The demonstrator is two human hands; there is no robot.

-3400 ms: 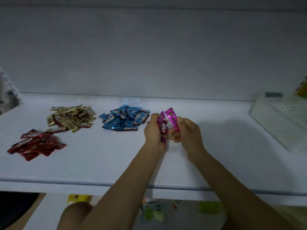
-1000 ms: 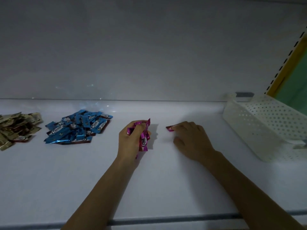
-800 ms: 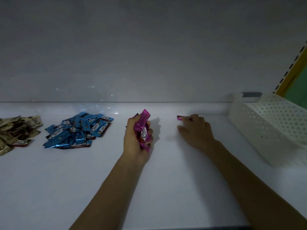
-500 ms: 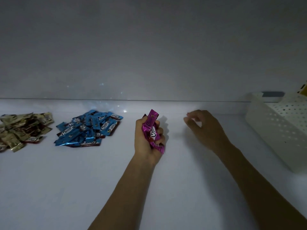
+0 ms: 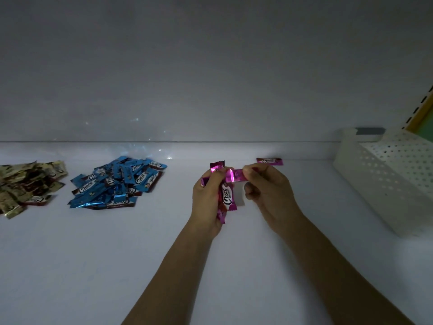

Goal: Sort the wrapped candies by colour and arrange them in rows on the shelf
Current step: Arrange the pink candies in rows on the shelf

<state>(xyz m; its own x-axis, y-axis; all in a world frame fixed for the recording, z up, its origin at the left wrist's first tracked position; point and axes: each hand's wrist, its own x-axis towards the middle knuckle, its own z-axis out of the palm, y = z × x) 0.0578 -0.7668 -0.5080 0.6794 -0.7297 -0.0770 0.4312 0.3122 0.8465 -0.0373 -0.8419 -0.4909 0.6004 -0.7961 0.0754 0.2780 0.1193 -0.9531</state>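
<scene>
My left hand grips a bunch of pink wrapped candies above the white shelf. My right hand pinches one pink candy at the top of that bunch, and its other end is still by my left fingers. A single pink candy lies flat on the shelf just behind my right hand. A heap of blue candies sits to the left. Further left, a heap of gold candies is cut by the frame edge.
A white perforated basket stands at the right, against the shelf's back wall. A yellow upright with slots shows at the far right edge.
My right hand laid one pink candy down at the back of the shelf, let go, then came back to the bunch in my left hand and took hold of another pink candy.
</scene>
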